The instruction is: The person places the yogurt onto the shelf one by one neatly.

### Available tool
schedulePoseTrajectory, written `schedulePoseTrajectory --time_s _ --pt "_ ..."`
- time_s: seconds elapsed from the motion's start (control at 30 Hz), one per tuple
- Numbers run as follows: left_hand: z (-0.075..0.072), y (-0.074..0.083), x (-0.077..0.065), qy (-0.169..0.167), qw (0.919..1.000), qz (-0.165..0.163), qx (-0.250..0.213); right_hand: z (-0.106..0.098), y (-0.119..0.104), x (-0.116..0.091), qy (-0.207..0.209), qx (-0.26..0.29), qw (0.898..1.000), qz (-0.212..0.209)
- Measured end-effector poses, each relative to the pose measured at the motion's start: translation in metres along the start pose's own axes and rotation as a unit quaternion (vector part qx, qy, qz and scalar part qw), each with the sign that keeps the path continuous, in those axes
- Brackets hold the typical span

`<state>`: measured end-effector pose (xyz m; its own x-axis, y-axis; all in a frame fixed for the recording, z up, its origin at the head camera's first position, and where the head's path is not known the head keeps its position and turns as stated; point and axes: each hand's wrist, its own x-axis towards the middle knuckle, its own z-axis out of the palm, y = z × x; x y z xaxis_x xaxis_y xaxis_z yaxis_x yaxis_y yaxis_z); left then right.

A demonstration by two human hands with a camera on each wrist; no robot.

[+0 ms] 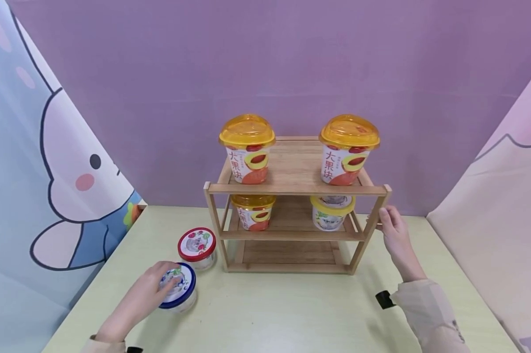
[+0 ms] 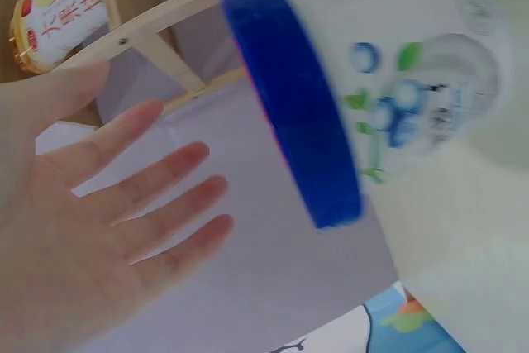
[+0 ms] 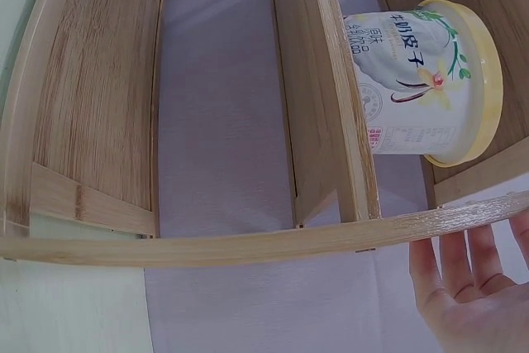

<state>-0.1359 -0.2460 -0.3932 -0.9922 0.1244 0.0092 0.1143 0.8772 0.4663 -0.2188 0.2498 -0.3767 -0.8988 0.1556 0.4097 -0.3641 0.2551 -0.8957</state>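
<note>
My left hand (image 1: 152,284) is over a tub with a blue lid (image 1: 177,287) on the table. The left wrist view shows the fingers (image 2: 165,155) spread apart, just off the blue lid (image 2: 293,105), with nothing held. Behind that tub stands a red-lidded tub (image 1: 197,247), close to the wooden shelf rack (image 1: 296,189). At the rack's right side, my right hand (image 1: 395,235) holds the upright, with its fingertips passing behind the wood in the right wrist view. Nearest to it, on the middle tier, is a yellow-lidded tub (image 3: 421,84).
Two orange-lidded cups (image 1: 247,152) (image 1: 346,152) stand on the top tier, left and right. Another orange-lidded cup (image 1: 253,213) is on the middle tier at left. A purple backdrop (image 1: 300,63) hangs behind the table (image 1: 265,314), with printed cloths at both sides.
</note>
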Motion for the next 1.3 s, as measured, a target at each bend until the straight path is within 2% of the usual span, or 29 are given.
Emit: schedulePoseTrajectory --time_s 0.13,0.37,0.53,0.8,1.07,1.17,1.3 --pt "0.006 -0.009 -0.006 -0.003 0.9997 0.0 0.026 0.001 0.001 0.001 -0.001 0.005 1.0 -0.003" --pt "0.019 -0.026 -0.016 0.024 0.9961 0.05 0.069 0.002 0.001 0.002 0.0 0.001 1.0 -0.008" --pt "0.025 -0.033 -0.018 0.031 0.9945 0.065 0.075 0.001 0.001 0.002 0.002 0.0 1.0 -0.004" --pt "0.029 -0.036 -0.017 0.013 0.9966 0.044 0.069 0.001 0.0 0.001 0.002 -0.006 1.0 0.005" --pt "0.029 -0.034 -0.017 -0.029 0.9982 0.012 0.051 0.001 0.0 0.001 0.003 -0.012 1.0 0.008" --pt "0.03 -0.031 -0.016 -0.025 0.998 0.01 0.057 0.001 0.0 0.0 0.004 -0.004 1.0 0.009" --pt "0.031 -0.026 -0.015 0.002 0.9968 0.014 0.079 0.002 0.0 0.0 0.007 0.016 1.0 0.006"
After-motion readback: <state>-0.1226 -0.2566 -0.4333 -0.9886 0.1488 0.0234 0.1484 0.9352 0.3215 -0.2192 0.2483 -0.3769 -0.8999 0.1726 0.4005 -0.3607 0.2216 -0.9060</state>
